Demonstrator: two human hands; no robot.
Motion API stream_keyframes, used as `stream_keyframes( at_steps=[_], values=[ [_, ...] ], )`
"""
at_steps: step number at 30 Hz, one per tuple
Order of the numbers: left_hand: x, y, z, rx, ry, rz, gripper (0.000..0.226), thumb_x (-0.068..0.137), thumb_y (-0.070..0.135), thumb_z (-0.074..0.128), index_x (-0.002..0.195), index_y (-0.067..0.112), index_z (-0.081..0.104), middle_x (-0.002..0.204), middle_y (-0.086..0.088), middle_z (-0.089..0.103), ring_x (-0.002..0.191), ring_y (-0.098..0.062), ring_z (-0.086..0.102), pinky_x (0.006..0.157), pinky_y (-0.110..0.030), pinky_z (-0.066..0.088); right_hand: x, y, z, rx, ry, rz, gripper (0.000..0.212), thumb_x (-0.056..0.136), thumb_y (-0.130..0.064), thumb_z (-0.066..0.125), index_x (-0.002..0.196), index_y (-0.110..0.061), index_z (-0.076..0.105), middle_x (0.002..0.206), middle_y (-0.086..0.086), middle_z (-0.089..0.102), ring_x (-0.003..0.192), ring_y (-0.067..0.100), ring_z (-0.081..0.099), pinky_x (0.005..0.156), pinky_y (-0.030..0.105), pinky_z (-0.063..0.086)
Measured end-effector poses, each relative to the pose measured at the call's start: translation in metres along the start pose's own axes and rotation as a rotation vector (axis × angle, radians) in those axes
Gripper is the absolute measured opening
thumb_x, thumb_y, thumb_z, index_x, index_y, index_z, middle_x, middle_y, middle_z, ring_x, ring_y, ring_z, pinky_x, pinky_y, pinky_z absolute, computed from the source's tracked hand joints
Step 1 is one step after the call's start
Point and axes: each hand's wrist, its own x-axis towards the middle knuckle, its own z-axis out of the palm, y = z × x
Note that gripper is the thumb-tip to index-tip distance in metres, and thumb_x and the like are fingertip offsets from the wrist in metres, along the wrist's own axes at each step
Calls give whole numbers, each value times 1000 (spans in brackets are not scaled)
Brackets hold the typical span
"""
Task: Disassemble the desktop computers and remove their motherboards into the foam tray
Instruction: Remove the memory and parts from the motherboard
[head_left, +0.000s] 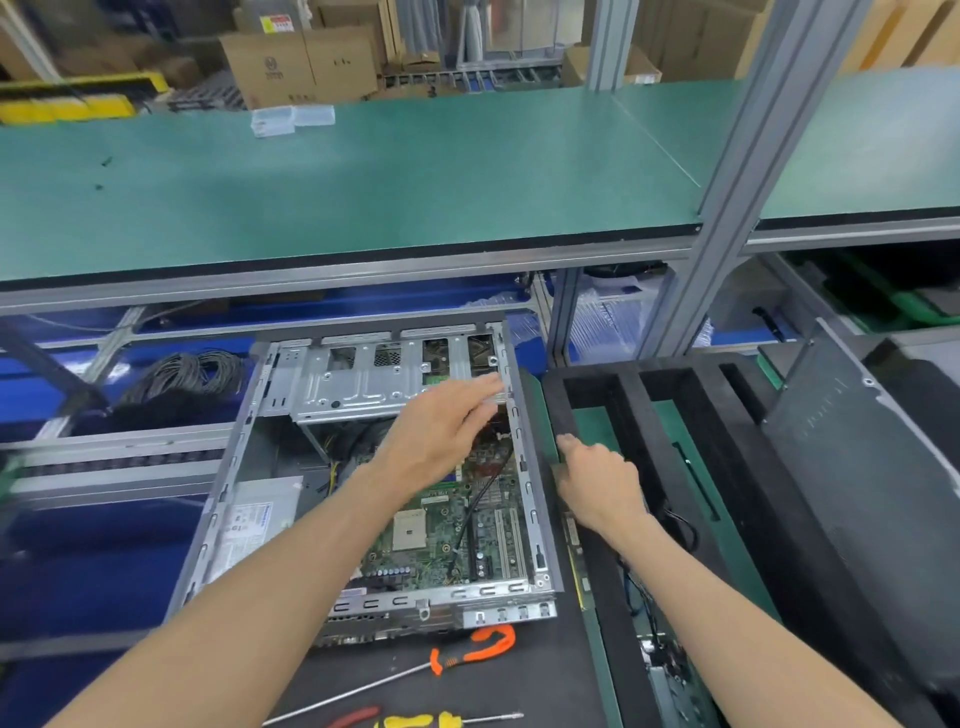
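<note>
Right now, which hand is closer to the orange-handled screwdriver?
Neither clearly. The orange-handled screwdriver lies in front of the computer case. The left hand reaches over the case's far end; the right hand rests at its right side, on the foam tray.

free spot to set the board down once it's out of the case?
Bare: the green upper shelf right of the clear plastic boxes; open slots in the black foam tray. Crowded: black mat before the open grey computer case, taken by the orange-handled screwdriver.
</note>
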Motion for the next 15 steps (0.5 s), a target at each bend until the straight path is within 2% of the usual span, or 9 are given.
stream_keyframes(
  at_steps=[1, 2, 4, 6, 9, 12, 15],
  values=[
    [-6, -6, -9, 43, 67, -17, 27, 104, 31, 49, 117, 19, 70, 110, 5, 73, 99, -8, 65, 94, -32, 52, 0, -3, -9, 65, 72, 28, 38, 94, -18, 50, 131, -19, 56, 103, 11, 71, 91, 36, 65, 71, 38, 50],
    [-12, -11, -17, 71, 71, -45, 23, 103, 31, 52, 99, 18, 71, 86, 7, 72, 77, -6, 64, 76, -32, 55, 0, -7, -18, 125, 150, 46, 36, 95, -18, 48, 129, -19, 60, 93, 10, 71, 85, 35, 65, 67, 37, 49],
    [-23, -24, -26, 115, -72, -148, 23, 101, 33, 56, 87, 19, 68, 66, 14, 62, 59, 0, 56, 60, -24, 48, -2, -18, -38, 258, 314, 40, 29, 95, -18, 51, 119, -18, 67, 79, 5, 71, 75, 30, 65, 62, 33, 45],
    [-33, -35, -26, 155, -232, -254, 21, 101, 34, 55, 90, 22, 68, 66, 16, 60, 59, 1, 54, 58, -18, 43, -4, -34, -57, 390, 453, -47, 22, 93, -14, 56, 108, -16, 72, 72, 0, 70, 66, 24, 64, 60, 32, 48],
    [-44, -46, -21, 186, -380, -344, 20, 101, 28, 56, 95, 18, 73, 81, 5, 69, 72, -11, 62, 77, -32, 55, -6, -63, -68, 513, 503, -277, 18, 90, -8, 59, 101, -10, 73, 69, -2, 67, 58, 15, 58, 59, 33, 53],
    [-52, -51, -17, 232, -491, -371, 18, 99, 25, 56, 102, 19, 73, 101, -3, 72, 90, -21, 65, 88, -39, 53, -5, -91, -64, 550, 305, -432, 22, 92, -9, 55, 105, -11, 73, 82, 1, 72, 63, 10, 57, 68, 34, 56],
    [-56, -53, -18, 307, -537, -337, 17, 96, 24, 56, 106, 24, 70, 106, -5, 71, 97, -28, 65, 85, -42, 54, 0, -115, -51, 431, 55, -467, 29, 95, -11, 50, 114, -13, 73, 103, 5, 74, 78, 15, 62, 83, 37, 56]
  ],
)
